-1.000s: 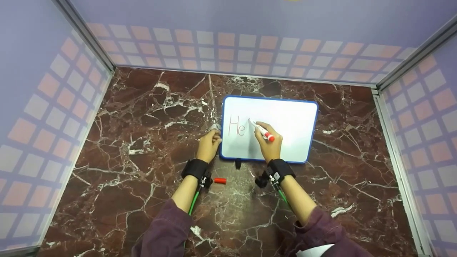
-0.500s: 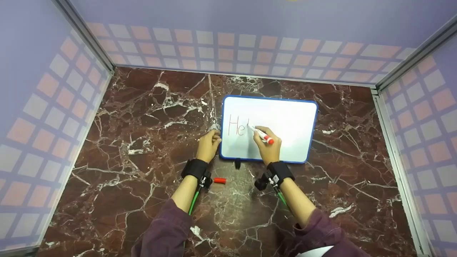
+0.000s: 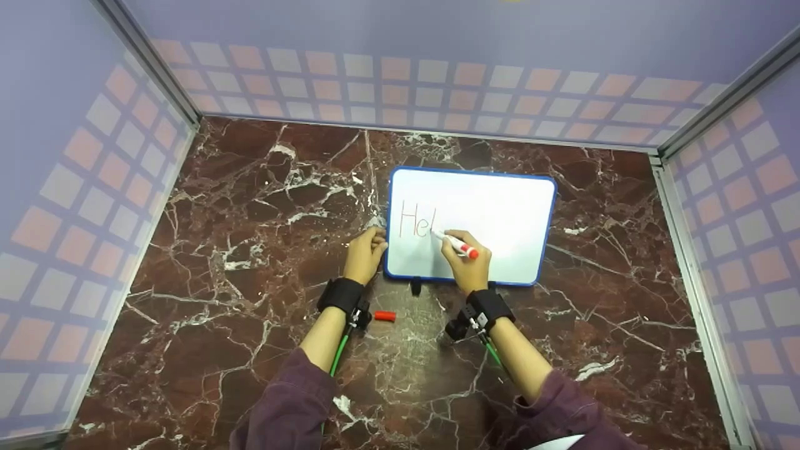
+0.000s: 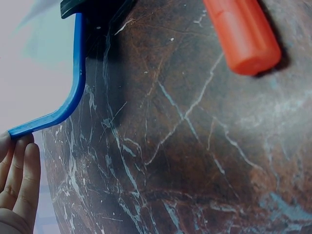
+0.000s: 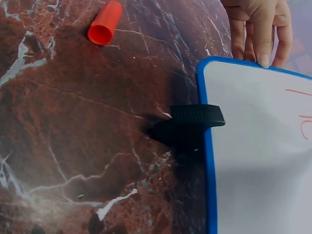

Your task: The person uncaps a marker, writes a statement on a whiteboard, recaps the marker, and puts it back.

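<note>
Marker [image 3: 462,247] with a white barrel and a bright red end is pinched between the thumb and fingers of the right hand [image 3: 469,265], slanted so that its tip aims at 10 o'clock and its red end at 4 o'clock, the patterned far wall [image 3: 406,31] being 12. The tip is at the foot of a thin upright stroke, last of the red letters [image 3: 409,219]: a tall capital H, a small rounded e, then that upright, all at 9 o'clock from the middle of the whiteboard [image 3: 500,212].

The whiteboard is a glossy white rectangle with rounded corners and a bright blue rim, turned slightly clockwise on the brown-red marbled table [image 3: 187,325]; a soft grey shadow falls across it beside the right hand. A black clip-like piece [image 5: 190,115] overlaps its near rim between 7 and 8 o'clock. At the board's edge, between 8 and 9 o'clock, the left hand [image 3: 362,253] grips the rim, thumb on top and fingers against the outer side.

Farther out between 7 and 8 o'clock, a red marker cap [image 3: 385,316] lies on its side, well apart from the whiteboard and just beside the device on the black left wristband [image 3: 340,295]
</note>
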### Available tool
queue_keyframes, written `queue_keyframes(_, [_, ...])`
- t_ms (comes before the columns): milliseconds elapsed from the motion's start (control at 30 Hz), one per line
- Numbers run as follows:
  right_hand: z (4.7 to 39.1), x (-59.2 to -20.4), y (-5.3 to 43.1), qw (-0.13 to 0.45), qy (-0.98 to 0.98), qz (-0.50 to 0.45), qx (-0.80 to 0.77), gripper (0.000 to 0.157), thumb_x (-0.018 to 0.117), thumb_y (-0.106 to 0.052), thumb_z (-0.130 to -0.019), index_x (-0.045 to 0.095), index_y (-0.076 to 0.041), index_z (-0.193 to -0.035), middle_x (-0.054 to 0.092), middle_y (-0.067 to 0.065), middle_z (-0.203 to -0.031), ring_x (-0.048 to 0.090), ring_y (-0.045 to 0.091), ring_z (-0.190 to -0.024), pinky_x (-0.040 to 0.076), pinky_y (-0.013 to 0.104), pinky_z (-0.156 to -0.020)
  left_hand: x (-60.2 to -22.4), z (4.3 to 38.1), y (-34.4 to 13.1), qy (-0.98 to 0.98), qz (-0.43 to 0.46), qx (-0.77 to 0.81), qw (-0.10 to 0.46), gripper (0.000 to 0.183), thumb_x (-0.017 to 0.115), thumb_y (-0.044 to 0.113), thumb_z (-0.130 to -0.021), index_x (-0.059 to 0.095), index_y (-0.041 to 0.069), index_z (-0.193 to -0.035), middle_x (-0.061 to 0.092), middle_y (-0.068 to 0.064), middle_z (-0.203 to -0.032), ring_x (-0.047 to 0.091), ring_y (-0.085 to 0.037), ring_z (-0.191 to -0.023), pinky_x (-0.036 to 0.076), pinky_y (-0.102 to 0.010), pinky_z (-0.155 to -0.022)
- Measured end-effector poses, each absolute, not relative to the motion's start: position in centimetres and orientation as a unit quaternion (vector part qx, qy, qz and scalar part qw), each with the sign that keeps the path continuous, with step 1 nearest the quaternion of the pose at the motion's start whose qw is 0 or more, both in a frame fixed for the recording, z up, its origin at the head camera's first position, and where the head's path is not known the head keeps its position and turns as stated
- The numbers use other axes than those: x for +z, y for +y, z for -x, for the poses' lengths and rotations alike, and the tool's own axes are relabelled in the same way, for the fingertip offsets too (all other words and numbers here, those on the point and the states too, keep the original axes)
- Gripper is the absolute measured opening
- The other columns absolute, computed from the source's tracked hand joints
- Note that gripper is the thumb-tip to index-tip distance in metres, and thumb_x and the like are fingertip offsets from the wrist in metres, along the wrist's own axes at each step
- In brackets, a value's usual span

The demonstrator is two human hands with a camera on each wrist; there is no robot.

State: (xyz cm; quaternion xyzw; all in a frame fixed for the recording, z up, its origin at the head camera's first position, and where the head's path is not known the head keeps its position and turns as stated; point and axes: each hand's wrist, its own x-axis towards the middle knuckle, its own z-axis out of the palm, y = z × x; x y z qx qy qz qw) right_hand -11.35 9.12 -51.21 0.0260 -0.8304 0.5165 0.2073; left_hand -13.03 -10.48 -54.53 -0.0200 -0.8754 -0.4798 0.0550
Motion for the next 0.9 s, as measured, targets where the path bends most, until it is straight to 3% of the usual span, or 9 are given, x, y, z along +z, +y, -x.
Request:
queue_keyframes(300, [11.4,-53.1,9.6,0.22,-0.833,-0.049,0.506,0.011,0.066,-0.007,-0.078,0.071,-0.004,-0.088,0.071,0.011,-0.075,0.057,0.01,-0.059,0.044,0.013,-0.051,-54.4,13.0,-10.5,-0.874,0.024,-0.483,0.05,0.02,0.06,0.001,-0.084,0.061,-0.004,-0.104,0.069,-0.022,-0.094,0.067,-0.031,-0.087,0.056,-0.038,-0.08])
queue_keyframes(900, [11.2,-52.9,9.7,0.218,-0.833,-0.025,0.508,0.01,0.066,-0.004,-0.077,0.07,-0.001,-0.086,0.07,0.014,-0.074,0.053,0.008,-0.058,0.04,0.01,-0.051,-54.6,13.1,-10.5,-0.871,0.027,-0.488,0.057,0.021,0.06,0.0,-0.083,0.06,-0.007,-0.103,0.068,-0.022,-0.092,0.066,-0.032,-0.086,0.056,-0.039,-0.079])
